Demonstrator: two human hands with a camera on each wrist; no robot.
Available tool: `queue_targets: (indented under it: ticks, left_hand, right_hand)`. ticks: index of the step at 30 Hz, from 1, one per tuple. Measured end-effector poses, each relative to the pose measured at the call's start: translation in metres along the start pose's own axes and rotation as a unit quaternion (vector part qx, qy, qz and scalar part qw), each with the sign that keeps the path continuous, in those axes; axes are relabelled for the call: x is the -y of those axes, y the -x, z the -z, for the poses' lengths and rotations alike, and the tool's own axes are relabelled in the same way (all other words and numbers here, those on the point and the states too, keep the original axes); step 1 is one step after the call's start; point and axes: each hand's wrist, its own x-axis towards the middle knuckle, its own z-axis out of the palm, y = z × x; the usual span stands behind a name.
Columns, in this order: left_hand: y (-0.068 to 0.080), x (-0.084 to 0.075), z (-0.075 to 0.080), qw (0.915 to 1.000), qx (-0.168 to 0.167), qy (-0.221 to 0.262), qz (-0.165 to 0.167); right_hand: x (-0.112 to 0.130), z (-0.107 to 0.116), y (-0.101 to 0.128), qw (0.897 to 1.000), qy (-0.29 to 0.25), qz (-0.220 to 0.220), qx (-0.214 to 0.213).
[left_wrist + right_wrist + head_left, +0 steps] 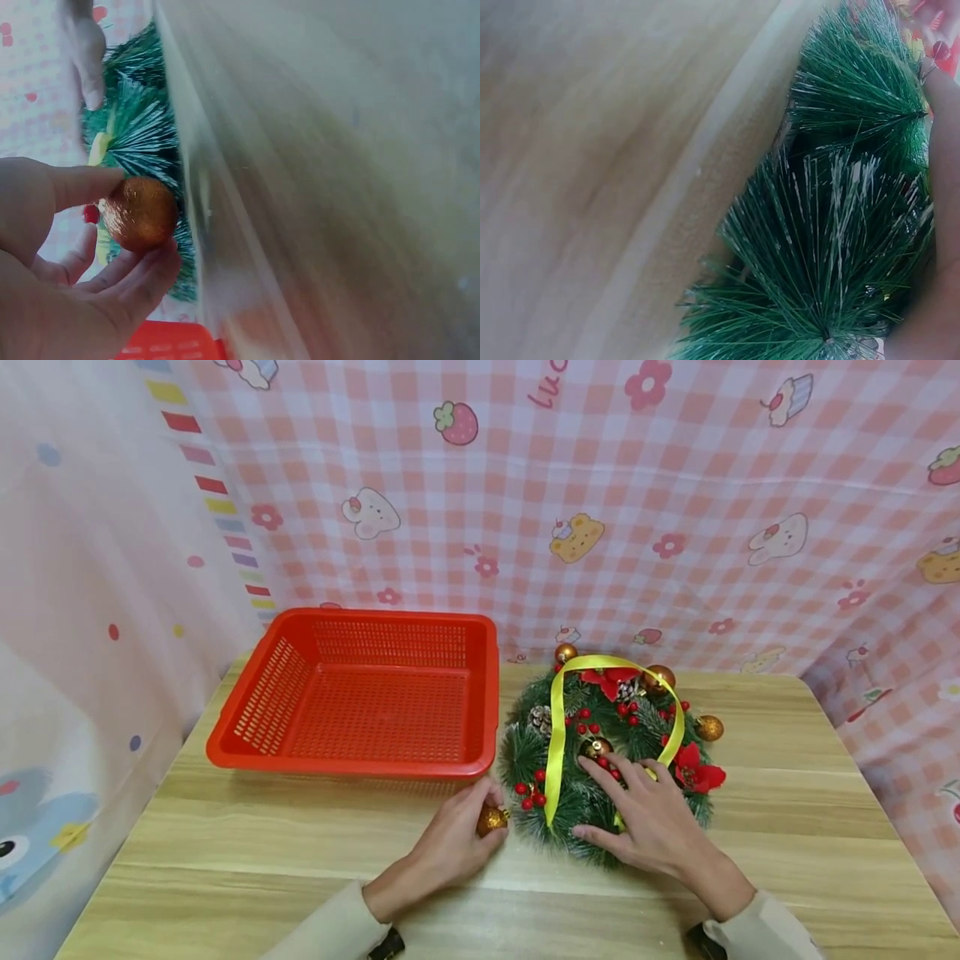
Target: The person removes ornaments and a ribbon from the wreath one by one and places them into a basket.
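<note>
Left of the wreath (pixel 525 752), the left hand (pixel 456 839) pinches a gold ball (pixel 491 821) a slack grip could drop; over the wreath, the right hand (pixel 651 817), fingers spread, contact unclear, could snag the ribbon (pixel 557 752).

On the table (pixel 795 827), the basket (pixel 345 767) sits left of the wreath (pixel 525 756), cloth (pixel 510 510) behind.
</note>
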Motion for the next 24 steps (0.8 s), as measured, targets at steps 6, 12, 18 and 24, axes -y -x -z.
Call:
queue_targets:
  ticks: [6,12,18,24]
  left_hand:
    - [0.0032,-0.0042,0.0035,0.9991,0.007,0.04,0.006]
    - [0.0054,-0.0057,0.0028,0.9984,0.006,0.056,0.007]
    - [0.0052,-0.0031,0.0035,0.9955,0.02,0.08,0.047]
    - [0.0049,0.0009,0.0044,0.986,0.035,0.138,0.087]
  right_hand:
    - [-0.0008,0.0011,0.0003,1.0,0.002,-0.002,-0.003]
    - [0.0,0.0006,-0.0011,1.0,0.0,-0.001,-0.002]
    - [0.0007,0.001,-0.0016,1.0,-0.001,0.001,-0.004]
    - [0.0012,0.0016,-0.0016,1.0,0.0,0.002,-0.005]
